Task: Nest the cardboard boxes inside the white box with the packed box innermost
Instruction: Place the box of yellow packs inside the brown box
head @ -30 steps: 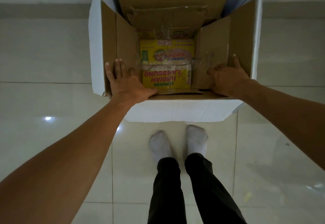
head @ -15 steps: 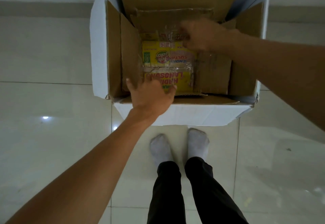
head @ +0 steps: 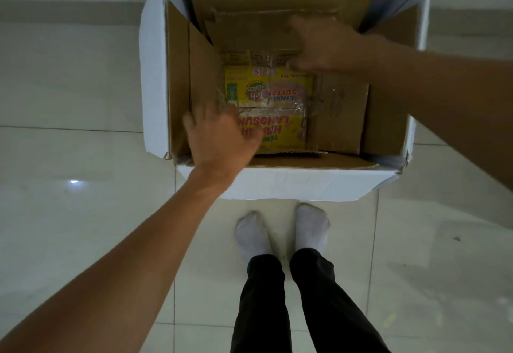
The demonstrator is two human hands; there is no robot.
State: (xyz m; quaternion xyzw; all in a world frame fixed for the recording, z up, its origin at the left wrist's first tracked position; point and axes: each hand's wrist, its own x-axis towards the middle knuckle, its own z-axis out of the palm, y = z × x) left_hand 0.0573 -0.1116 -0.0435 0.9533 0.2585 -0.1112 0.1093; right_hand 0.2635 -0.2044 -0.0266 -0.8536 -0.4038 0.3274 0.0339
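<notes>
A large white box (head: 283, 186) stands open on the floor in front of my feet. Inside it sits a brown cardboard box (head: 338, 119) with its flaps up. Innermost lies a yellow printed packed box (head: 274, 97) under clear tape. My left hand (head: 222, 136) reaches over the near rim, fingers spread, at the near left corner of the yellow box. My right hand (head: 324, 47) reaches across to the far flap (head: 249, 33) of the brown box, fingers on it near its lower edge; whether it grips the flap is unclear.
Pale glossy floor tiles (head: 83, 214) surround the box. My feet in white socks (head: 283, 230) stand just short of the white box's near wall. A grey band along the wall base (head: 69, 8) runs behind the box.
Both hands left the side flaps. My left hand moved right to the near left corner of the yellow box. My right hand moved up and left to the far flap.
</notes>
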